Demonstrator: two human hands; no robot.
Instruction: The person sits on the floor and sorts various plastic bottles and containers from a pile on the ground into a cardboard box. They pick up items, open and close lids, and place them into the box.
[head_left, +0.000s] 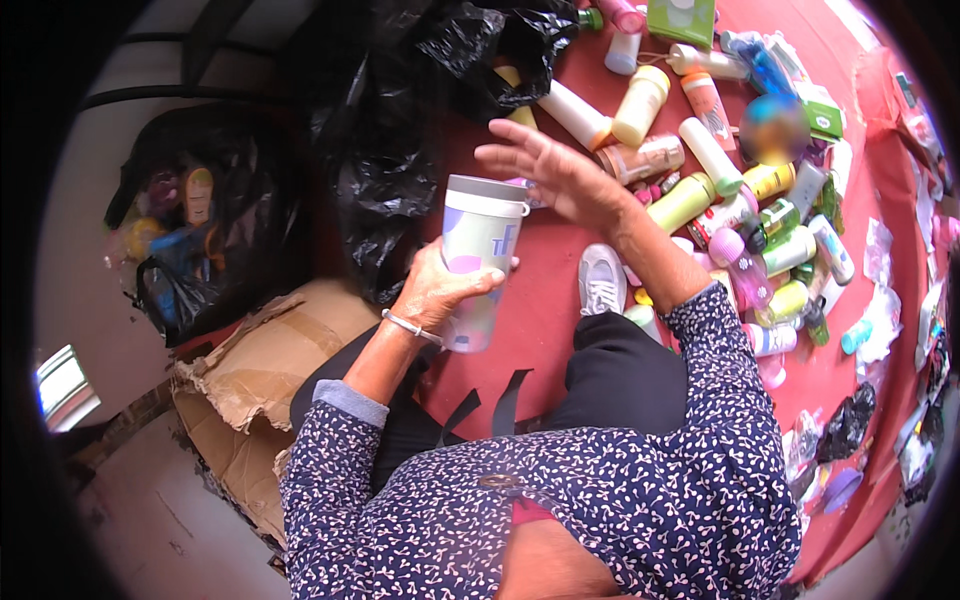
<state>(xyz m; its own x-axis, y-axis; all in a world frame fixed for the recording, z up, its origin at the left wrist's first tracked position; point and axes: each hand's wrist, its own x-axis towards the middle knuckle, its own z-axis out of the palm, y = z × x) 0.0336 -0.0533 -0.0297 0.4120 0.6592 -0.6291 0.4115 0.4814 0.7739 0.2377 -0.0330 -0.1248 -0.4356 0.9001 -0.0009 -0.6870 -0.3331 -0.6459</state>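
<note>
My left hand (454, 281) is wrapped around a white tumbler (480, 307) with pastel patches, lettering and a grey lid (487, 186). The tumbler stands nearly upright in the air above the red sheet (525, 360), between my legs. Just right of the lid, my right hand (562, 176) is raised with its fingers apart and nothing in it. Partly behind that hand, a small piece of a pink and purple item shows. Beyond its fingertips lies a white bottle with an orange end (576, 112).
Many bottles and cups, among them a yellow tumbler (641, 105) and a pink bottle (739, 262), are heaped to the right. Black plastic bags (382, 150) lie ahead; another bag (247, 195) holds colourful items at left. Torn cardboard (300, 330) sits beside my left leg.
</note>
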